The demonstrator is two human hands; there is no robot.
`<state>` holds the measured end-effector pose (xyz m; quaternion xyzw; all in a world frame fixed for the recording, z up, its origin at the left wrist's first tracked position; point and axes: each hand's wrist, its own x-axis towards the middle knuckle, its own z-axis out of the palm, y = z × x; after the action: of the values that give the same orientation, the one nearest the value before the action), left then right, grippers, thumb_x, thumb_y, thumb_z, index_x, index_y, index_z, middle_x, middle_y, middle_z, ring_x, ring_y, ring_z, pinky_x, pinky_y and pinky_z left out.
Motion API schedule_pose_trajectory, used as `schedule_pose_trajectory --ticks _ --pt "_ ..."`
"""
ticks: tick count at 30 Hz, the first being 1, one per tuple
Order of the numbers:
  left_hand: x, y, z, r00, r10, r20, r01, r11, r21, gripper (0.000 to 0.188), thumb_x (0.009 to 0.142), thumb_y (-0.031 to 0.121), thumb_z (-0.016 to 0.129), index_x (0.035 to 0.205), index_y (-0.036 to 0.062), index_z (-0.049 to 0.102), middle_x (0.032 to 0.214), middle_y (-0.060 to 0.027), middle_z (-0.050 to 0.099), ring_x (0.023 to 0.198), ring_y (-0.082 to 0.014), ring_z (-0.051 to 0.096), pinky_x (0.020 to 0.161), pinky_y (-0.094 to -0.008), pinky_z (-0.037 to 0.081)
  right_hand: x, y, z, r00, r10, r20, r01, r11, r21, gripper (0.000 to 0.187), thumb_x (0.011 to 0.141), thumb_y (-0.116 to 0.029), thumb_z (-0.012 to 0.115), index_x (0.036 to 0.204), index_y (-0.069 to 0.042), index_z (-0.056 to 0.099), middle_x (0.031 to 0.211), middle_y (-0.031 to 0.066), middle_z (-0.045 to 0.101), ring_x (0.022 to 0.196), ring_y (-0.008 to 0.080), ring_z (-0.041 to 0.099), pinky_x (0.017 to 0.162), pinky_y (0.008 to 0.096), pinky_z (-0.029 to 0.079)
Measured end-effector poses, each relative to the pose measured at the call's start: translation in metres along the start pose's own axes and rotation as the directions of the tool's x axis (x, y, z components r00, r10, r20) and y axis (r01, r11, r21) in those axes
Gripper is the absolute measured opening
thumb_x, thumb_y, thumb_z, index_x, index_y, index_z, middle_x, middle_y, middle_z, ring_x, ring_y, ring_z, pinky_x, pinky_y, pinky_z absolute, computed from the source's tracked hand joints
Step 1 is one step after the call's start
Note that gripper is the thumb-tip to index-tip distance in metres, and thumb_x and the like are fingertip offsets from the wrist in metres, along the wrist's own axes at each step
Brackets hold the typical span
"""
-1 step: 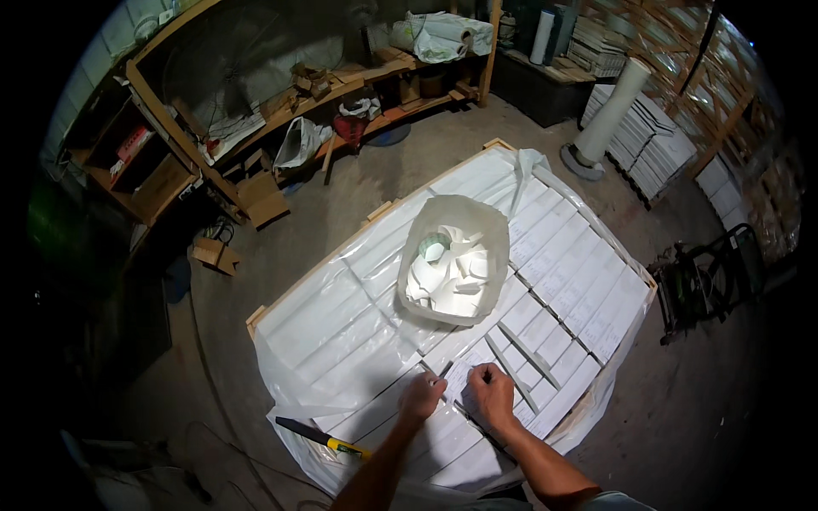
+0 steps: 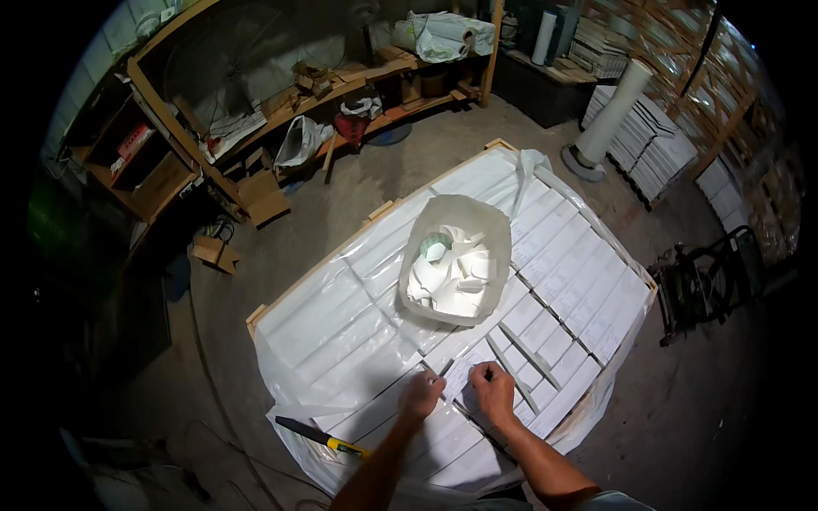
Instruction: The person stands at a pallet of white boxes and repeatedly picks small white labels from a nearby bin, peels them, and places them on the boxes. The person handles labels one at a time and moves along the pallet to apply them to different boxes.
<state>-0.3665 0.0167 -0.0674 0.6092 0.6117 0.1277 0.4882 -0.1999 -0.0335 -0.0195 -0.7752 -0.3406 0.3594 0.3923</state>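
Note:
My left hand (image 2: 421,394) is closed, fingers curled, low over the white boxes. Close beside it, my right hand (image 2: 492,392) has its fingers pinched together. A white paper label (image 2: 458,376) with dark marks shows between the two hands, at the fingertips of both. Whatever lies inside either grip is too small to make out. Beyond the hands stands a translucent plastic bin (image 2: 411,294) holding crumpled white paper scraps and a greenish roll (image 2: 437,247). Long white boxes (image 2: 554,247) lie side by side under and around the hands, several with marked labels.
Clear plastic sheeting (image 2: 341,281) covers the pallet's left part. A yellow and black tool (image 2: 324,437) lies at its near left edge. Beyond are a wooden shelf (image 2: 341,89), a tall white roll (image 2: 613,111), and a dark cart (image 2: 711,281) at right.

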Motion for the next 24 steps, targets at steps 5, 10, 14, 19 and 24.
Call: schedule_pose_trajectory --ticks 5,10,14,19,24 --pt "0.025 0.01 -0.005 0.997 0.027 -0.075 -0.03 0.999 -0.04 0.026 0.081 0.029 0.062 0.088 0.0055 0.071 0.09 -0.0172 0.07 0.087 -0.0349 0.066 0.079 -0.0419 0.051 0.034 0.004 0.015 0.996 0.083 -0.031 -0.082 0.996 0.025 0.025 0.083 -0.022 0.064 0.085 0.003 0.068 0.07 0.0118 0.067 0.064 0.0202 0.063 0.063 0.0335 0.049" --pt "0.061 0.009 0.007 0.969 0.162 -0.187 -0.124 0.972 0.2 0.013 0.083 0.022 0.062 0.083 0.009 0.067 0.085 -0.0136 0.068 0.084 -0.0335 0.065 0.075 -0.0436 0.051 0.062 0.016 0.03 0.991 0.047 -0.126 -0.061 0.992 -0.111 0.024 0.083 -0.024 0.063 0.085 0.0 0.069 0.073 0.0144 0.068 0.067 0.0281 0.066 0.065 0.0382 0.051" --pt "0.064 0.012 0.006 0.964 0.182 -0.192 -0.096 0.918 0.386 0.016 0.086 0.026 0.063 0.091 0.0117 0.067 0.09 -0.0115 0.066 0.087 -0.0316 0.064 0.077 -0.0418 0.052 0.066 0.017 0.04 0.99 -0.021 -0.142 -0.011 0.974 -0.224 0.025 0.084 -0.027 0.064 0.087 -0.002 0.069 0.076 0.0157 0.069 0.07 0.0324 0.066 0.067 0.0412 0.051" --pt "0.062 0.018 0.004 0.981 0.147 -0.125 -0.076 0.889 0.451 0.018 0.089 0.03 0.062 0.096 0.0131 0.066 0.096 -0.0105 0.064 0.089 -0.0304 0.064 0.078 -0.0409 0.052 0.07 0.034 0.045 0.985 -0.065 -0.162 0.016 0.958 -0.285 0.027 0.085 -0.029 0.065 0.088 -0.003 0.069 0.076 0.0146 0.069 0.071 0.0308 0.067 0.067 0.0404 0.051" --pt "0.06 0.016 0.007 0.977 0.166 -0.133 -0.088 0.886 0.456 0.017 0.089 0.028 0.062 0.094 0.0124 0.065 0.096 -0.0117 0.063 0.089 -0.031 0.064 0.078 -0.0416 0.052 0.069 0.031 0.048 0.982 -0.095 -0.162 0.039 0.946 -0.321 0.024 0.085 -0.028 0.065 0.087 -0.004 0.068 0.079 0.0152 0.068 0.073 0.0336 0.066 0.068 0.042 0.051"
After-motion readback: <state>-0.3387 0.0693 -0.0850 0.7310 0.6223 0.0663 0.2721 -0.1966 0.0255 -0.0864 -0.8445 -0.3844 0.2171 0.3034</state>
